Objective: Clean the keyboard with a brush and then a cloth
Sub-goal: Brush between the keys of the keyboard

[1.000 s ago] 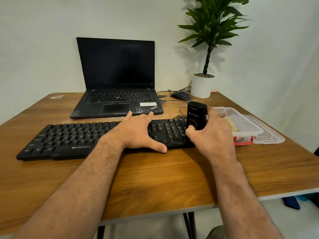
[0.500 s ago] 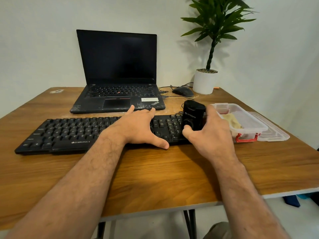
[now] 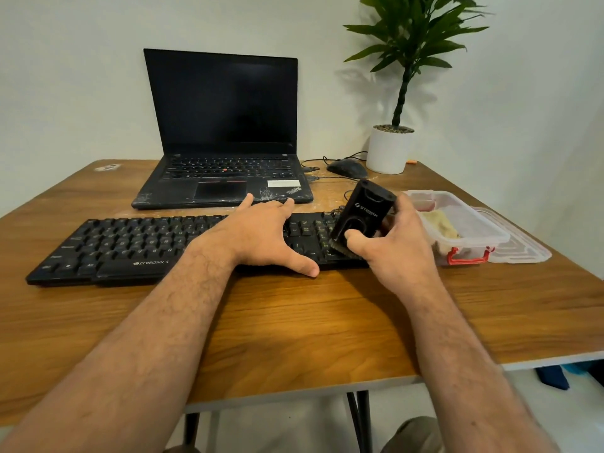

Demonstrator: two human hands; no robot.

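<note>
A long black keyboard (image 3: 130,243) lies across the wooden table (image 3: 294,322) in front of me. My left hand (image 3: 261,237) rests flat on its middle keys, fingers spread and thumb at the front edge. My right hand (image 3: 392,253) grips a black block-shaped brush (image 3: 362,214), tilted to the left, with its bristles down on the keys at the keyboard's right end. A yellowish cloth (image 3: 443,225) lies inside the clear plastic box (image 3: 474,230) to the right.
An open black laptop (image 3: 222,178) stands behind the keyboard. A black mouse (image 3: 346,168) with cables and a potted plant (image 3: 390,152) sit at the back right. The box's lid (image 3: 523,250) lies beside it near the table's right edge.
The brush has tilted over to the left and its bristles now sweep the right-end keys. My left hand stays on the keyboard. My head has shifted a little.
</note>
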